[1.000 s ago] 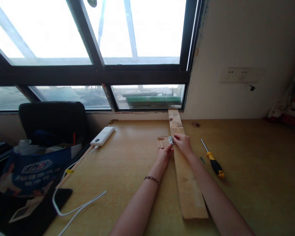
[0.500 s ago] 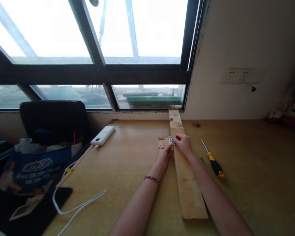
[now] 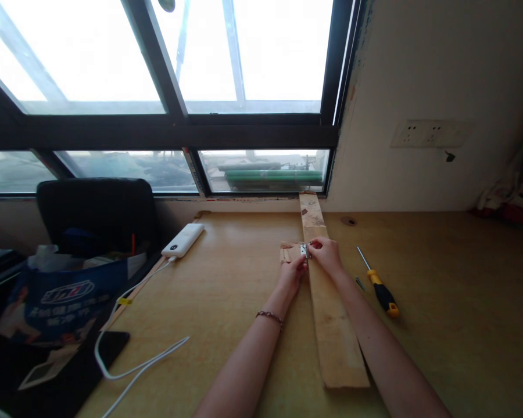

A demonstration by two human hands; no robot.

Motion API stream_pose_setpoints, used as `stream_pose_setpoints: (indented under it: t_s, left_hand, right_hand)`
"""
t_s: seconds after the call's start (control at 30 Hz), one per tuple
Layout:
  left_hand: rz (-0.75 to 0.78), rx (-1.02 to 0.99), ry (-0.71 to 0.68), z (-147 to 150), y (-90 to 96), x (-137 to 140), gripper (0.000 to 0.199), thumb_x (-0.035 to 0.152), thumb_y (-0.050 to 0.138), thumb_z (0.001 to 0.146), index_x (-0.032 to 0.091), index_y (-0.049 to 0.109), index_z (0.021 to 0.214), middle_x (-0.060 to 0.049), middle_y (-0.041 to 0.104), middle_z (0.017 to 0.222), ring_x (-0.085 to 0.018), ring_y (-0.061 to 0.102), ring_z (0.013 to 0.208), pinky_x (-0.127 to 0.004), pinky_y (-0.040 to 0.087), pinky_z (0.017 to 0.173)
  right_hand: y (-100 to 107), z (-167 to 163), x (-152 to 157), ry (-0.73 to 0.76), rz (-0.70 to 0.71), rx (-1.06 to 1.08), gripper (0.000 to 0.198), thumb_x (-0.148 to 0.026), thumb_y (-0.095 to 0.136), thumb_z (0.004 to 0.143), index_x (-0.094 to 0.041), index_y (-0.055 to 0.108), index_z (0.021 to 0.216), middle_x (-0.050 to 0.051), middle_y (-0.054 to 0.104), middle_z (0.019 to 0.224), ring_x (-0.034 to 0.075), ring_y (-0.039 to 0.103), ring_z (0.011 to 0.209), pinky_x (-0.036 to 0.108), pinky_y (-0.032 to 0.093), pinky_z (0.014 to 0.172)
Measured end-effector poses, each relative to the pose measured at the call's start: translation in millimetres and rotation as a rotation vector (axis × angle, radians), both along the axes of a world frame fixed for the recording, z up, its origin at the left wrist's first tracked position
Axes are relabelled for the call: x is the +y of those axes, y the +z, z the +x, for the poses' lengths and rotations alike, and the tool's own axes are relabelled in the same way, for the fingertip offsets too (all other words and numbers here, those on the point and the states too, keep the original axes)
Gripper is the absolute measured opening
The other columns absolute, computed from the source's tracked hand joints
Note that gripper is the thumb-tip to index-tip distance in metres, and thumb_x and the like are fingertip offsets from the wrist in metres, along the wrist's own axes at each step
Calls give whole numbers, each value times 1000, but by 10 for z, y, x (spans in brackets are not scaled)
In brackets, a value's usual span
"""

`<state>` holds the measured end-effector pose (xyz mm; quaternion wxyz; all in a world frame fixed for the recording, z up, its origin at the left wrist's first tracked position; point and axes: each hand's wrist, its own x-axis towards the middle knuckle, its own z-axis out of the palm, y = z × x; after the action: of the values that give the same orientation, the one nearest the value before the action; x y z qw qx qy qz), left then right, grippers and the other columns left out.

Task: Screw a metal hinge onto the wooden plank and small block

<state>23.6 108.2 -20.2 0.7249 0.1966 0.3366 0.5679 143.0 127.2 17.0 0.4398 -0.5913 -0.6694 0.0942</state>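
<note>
A silver metal hinge [image 3: 304, 250] spans the seam between a long wooden board [image 3: 335, 325] and a short wood block [image 3: 289, 252] on its left. My left hand [image 3: 293, 273] is closed at the hinge's near edge, thumb and fingers pressed to it. From the right, my right hand [image 3: 326, 254] rests over the board with thumb and forefinger pinched beside the hinge; whatever is between those fingertips is too small to make out. A few screws [image 3: 359, 283] lie right of the board, close to a yellow-and-black screwdriver [image 3: 380, 290].
The wooden table [image 3: 226, 325] carries a white power bank [image 3: 183, 240] with a white cable [image 3: 143, 367]. Left of it stand a black chair [image 3: 96, 209] and a blue bag [image 3: 65, 296]. Behind the table are a window and a wall socket [image 3: 431, 134].
The hinge catches the light differently and seems slightly shifted under the fingers. Both hands stay almost in place; board, block and screwdriver lie as before.
</note>
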Motion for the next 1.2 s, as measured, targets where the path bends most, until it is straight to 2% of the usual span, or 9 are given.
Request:
stream_pose_setpoints:
  t_s: [0.3, 0.43, 0.57, 0.67, 0.9, 0.97, 1.07, 1.13, 1.2]
  left_hand:
    - [-15, -21, -19, -10, -3, 22, 25, 11, 72, 57, 10, 60, 79, -1, 60, 66, -3, 48, 47, -13, 40, 43]
    - [-20, -18, -1, -9, -5, 32, 22, 11, 72, 55, 11, 57, 72, 4, 51, 54, -1, 38, 40, -12, 31, 37]
    - [-25, -14, -28, -22, -10, 42, 21, 11, 71, 54, 11, 55, 67, 5, 48, 51, -1, 34, 40, -14, 26, 38]
    - [-23, -7, -20, -34, -2, 38, 22, 11, 71, 54, 12, 55, 69, 6, 47, 51, -1, 32, 39, -15, 25, 38]
    - [-48, 6, 5, -24, 60, 22, 19, 16, 69, 57, 12, 54, 68, 5, 47, 52, -1, 32, 38, -16, 24, 38]
    - [-27, 52, 105, -44, 70, 26, 17, 23, 65, 63, 12, 55, 73, 3, 49, 57, -2, 34, 39, -17, 25, 38]
    - [32, 292, 433, -126, 71, 35, 19, 28, 58, 71, 15, 56, 85, 2, 54, 66, -5, 40, 43, -18, 30, 42]
    - [73, 496, 628, -188, 61, 40, 23, 25, 57, 71, 17, 56, 93, -1, 58, 77, -7, 49, 54, -19, 38, 51]
    - [126, 634, 703, -227, 42, 45, 25, 23, 57, 72, 19, 57, 96, -3, 59, 87, -11, 54, 68, -21, 41, 63]
  right_hand:
    - [-9, 18, 12, 24, -49, 25, 14, -27, 56, 66, -17, 64, 70, 1, 63, 62, 13, 55, 56, 23, 40, 54]
    - [74, 53, -32, 209, -105, 15, 57, -26, 65, 59, -20, 52, 114, 4, 64, 100, 12, 57, 61, 25, 44, 58]
    - [140, 69, -93, 337, -147, -110, 87, -26, 70, 55, -24, 32, 133, 6, 55, 121, 21, 59, 94, 31, 45, 78]
    - [153, 44, -112, 314, -155, -179, 87, -23, 70, 56, -26, 31, 133, 5, 55, 122, 24, 56, 102, 34, 42, 85]
    - [162, 5, -120, 282, -163, -207, 79, -28, 69, 60, -27, 34, 131, 2, 61, 113, 22, 60, 95, 32, 44, 79]
    - [156, 13, -115, 290, -158, -192, 81, -32, 71, 58, -27, 35, 131, 2, 60, 114, 23, 60, 96, 33, 44, 79]
    - [143, 26, -101, 309, -157, -169, 85, -33, 74, 56, -27, 34, 130, 3, 60, 114, 23, 59, 98, 34, 44, 80]
    - [139, 31, -94, 315, -156, -161, 85, -32, 75, 55, -26, 35, 130, 3, 60, 114, 23, 59, 99, 35, 44, 82]
    - [142, 32, -91, 316, -156, -156, 84, -32, 75, 54, -26, 36, 129, 3, 60, 114, 23, 58, 100, 35, 43, 83]
